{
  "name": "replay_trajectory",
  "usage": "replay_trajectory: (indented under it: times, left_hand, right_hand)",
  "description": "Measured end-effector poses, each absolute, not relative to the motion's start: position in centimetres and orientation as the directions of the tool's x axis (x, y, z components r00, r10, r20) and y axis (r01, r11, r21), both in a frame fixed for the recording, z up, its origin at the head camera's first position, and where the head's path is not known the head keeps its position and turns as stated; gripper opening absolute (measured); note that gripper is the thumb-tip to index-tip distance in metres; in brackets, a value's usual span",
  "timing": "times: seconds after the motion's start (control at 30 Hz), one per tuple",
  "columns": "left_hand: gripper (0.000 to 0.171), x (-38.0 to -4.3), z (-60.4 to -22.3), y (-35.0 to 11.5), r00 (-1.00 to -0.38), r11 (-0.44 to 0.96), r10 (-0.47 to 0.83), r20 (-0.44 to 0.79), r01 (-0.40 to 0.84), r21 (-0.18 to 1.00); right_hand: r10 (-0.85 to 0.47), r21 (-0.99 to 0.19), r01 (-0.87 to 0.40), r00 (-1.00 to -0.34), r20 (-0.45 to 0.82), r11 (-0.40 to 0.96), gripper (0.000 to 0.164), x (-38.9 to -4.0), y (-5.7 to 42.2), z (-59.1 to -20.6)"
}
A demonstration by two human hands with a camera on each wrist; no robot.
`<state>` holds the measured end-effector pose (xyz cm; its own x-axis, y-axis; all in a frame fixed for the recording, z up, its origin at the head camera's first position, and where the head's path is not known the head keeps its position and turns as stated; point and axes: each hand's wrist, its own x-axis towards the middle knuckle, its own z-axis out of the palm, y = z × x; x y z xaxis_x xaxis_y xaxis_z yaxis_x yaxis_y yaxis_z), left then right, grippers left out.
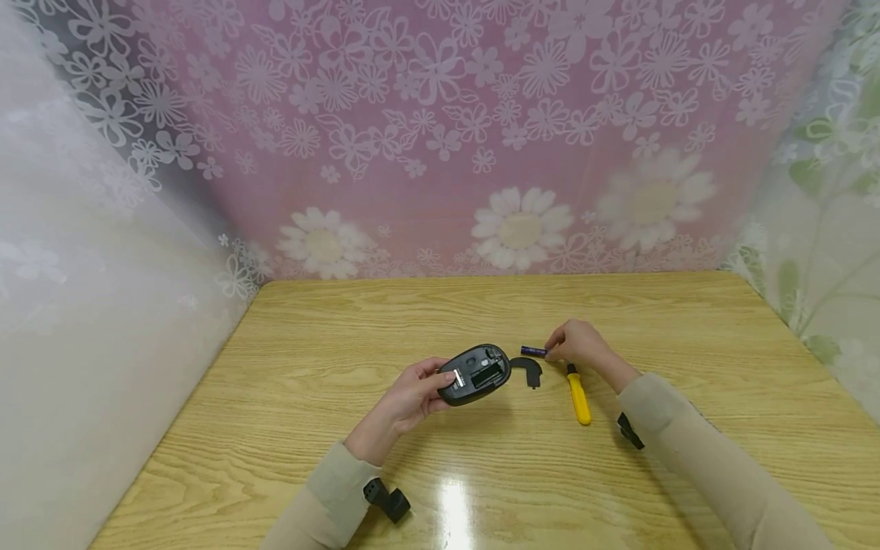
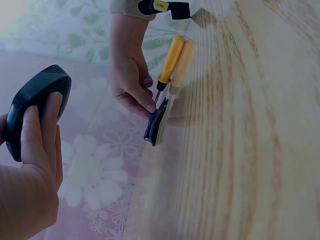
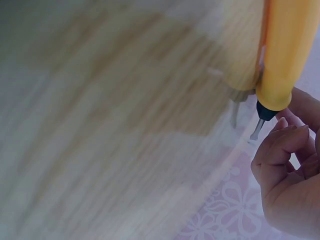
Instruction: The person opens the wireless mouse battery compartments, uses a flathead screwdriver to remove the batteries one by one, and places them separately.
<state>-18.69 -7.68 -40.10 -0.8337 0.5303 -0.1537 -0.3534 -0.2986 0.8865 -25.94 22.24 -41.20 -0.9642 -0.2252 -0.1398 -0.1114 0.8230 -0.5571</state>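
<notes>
My left hand (image 1: 410,396) holds a black computer mouse (image 1: 470,388) above the table, its underside facing up and its battery slot (image 1: 487,374) uncovered. The thumb lies on the underside near a white label. To the right, my right hand (image 1: 581,344) pinches one end of a dark purple battery (image 1: 532,351) down at the tabletop. Just in front of the battery lies a black curved battery cover (image 1: 532,373). In the right wrist view the battery is hidden behind the curled fingers (image 3: 280,155).
A yellow-handled screwdriver (image 1: 580,399) lies on the wooden table (image 1: 309,428), just below the right hand, its tip pointing away from me. Floral sheeting (image 1: 412,153) rises behind the table's far edge and along both sides.
</notes>
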Motion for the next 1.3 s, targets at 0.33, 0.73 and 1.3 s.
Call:
replay_trajectory:
  times: [0.33,0.73,1.3]
  left_hand:
    - [0.019,-18.6,-40.2,-7.6,-0.838,-0.298,0.521,-0.163,-0.358,0.885]
    - [0.025,-18.6,-40.1,-7.6,-0.835,-0.296,0.525,-0.164,-0.36,0.885]
    - [0.024,-18.7,-40.2,-7.4,-0.856,-0.296,0.483,-0.184,-0.357,0.886]
  right_hand:
    - [-0.222,-0.583,-0.101,-0.965,-0.14,0.806,0.02,-25.9,22.4,-41.3]
    - [-0.232,-0.577,-0.119,-0.964,-0.127,0.808,0.021,-25.8,22.3,-41.2]
    - [-0.226,-0.69,-0.138,-0.973,-0.037,0.71,0.034,-23.2,22.5,-38.9]
